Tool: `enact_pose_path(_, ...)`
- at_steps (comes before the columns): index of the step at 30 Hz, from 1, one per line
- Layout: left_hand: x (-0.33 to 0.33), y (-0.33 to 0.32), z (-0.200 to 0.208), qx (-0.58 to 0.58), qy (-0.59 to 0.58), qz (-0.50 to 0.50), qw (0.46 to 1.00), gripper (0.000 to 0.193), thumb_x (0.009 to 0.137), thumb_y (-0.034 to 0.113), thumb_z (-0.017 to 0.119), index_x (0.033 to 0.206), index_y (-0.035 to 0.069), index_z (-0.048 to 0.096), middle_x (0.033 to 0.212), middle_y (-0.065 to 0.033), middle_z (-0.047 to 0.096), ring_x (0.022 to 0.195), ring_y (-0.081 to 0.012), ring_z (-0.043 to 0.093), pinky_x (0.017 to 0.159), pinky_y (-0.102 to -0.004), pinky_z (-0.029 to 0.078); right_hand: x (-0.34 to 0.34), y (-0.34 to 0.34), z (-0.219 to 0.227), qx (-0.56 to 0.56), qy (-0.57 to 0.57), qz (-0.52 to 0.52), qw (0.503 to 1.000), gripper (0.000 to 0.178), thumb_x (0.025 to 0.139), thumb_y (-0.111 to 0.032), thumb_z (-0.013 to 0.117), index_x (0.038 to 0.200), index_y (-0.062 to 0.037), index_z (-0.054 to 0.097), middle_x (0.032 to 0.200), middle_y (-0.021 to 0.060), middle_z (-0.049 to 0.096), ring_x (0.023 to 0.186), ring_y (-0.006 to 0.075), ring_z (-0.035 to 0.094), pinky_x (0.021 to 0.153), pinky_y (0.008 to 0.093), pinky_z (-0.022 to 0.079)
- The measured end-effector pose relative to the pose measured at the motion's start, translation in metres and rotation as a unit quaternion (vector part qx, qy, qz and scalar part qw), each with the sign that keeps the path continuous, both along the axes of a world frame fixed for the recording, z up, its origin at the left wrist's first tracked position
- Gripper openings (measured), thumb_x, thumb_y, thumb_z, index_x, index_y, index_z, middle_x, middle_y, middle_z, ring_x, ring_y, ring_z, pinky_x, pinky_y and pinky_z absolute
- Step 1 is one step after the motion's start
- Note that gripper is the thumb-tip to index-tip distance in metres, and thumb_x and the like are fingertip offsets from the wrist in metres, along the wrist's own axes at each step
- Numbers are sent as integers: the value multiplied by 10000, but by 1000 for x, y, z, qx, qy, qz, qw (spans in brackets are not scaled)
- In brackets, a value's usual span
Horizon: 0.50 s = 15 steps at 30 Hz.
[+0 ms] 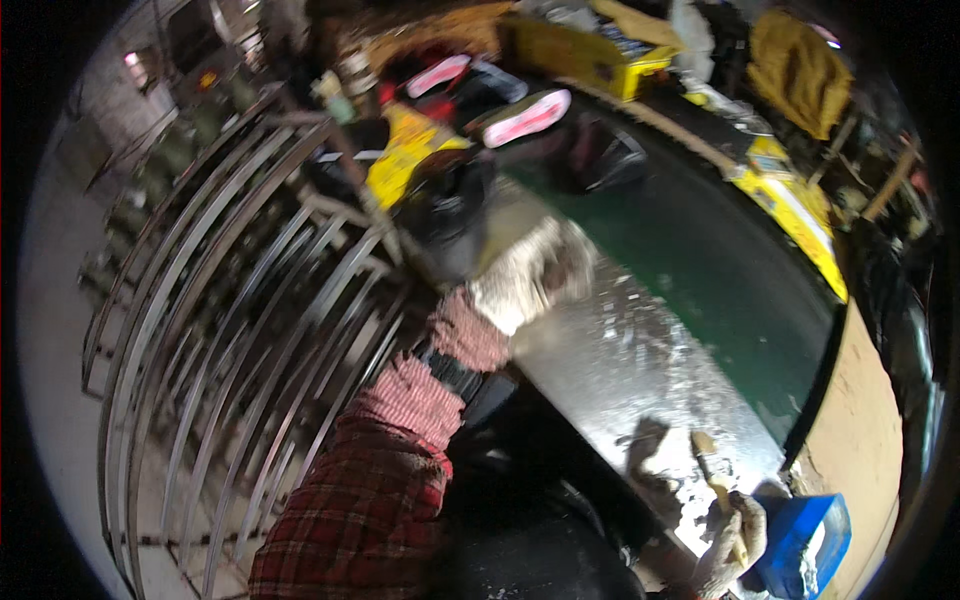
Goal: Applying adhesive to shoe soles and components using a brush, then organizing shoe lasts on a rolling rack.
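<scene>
My left hand (535, 272), in a whitish work glove, reaches out over the metal worktop (610, 370). Motion smears its fingers, and I cannot make out anything in them. Just beyond it lies a shiny black bundle (450, 205), perhaps plastic. At the lower right my gloved right hand (738, 548) is closed round a brush (712, 470), whose wooden end points away from me over white smears on the metal. Right beside that hand stands a blue container (808, 545) with white residue on its wall.
Curved metal rack bars (230, 300) fill the left side. A dark green surface (690, 260) borders the worktop. Pink-and-white shoe soles (528, 118) and a yellow bag (410, 150) lie at the far end. A yellow box (580, 60) stands behind them; cardboard (865, 400) edges the right.
</scene>
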<state>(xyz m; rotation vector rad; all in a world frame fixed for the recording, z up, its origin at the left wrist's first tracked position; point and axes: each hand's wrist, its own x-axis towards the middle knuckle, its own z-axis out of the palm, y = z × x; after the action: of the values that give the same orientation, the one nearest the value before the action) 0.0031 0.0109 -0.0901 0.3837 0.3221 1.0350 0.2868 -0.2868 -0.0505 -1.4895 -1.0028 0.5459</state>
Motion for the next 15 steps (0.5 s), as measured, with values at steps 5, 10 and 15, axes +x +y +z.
enact_pose_path(5, -113, -172, -78, -63, 339, -268, 900, 360, 1013, 342, 397, 1098, 55, 596, 846, -134, 700, 592, -184, 675, 504, -282, 564, -15, 16, -24, -44, -81, 107, 990, 226, 954, -66, 500, 1104, 85, 575, 1021, 135, 626, 833, 147, 586, 720, 259, 491)
enact_pose_path(10, -265, -305, -284, -231, 690, 4, 685, 308, 945, 323, 549, 1043, 37, 609, 846, -106, 637, 660, -175, 597, 571, -289, 502, -53, 43, -24, -57, -114, 161, 979, 247, 951, -84, 515, 1138, 68, 567, 980, 125, 637, 804, 141, 592, 694, 251, 491)
enact_pose_path(15, -321, -304, -322, -323, 731, 217, 561, 318, 925, 300, 569, 1107, 40, 586, 958, -123, 616, 780, -203, 591, 669, -320, 499, -78, 57, -3, -59, -173, 184, 966, 274, 954, -128, 522, 1153, 57, 555, 896, 114, 628, 699, 116, 549, 631, 231, 460)
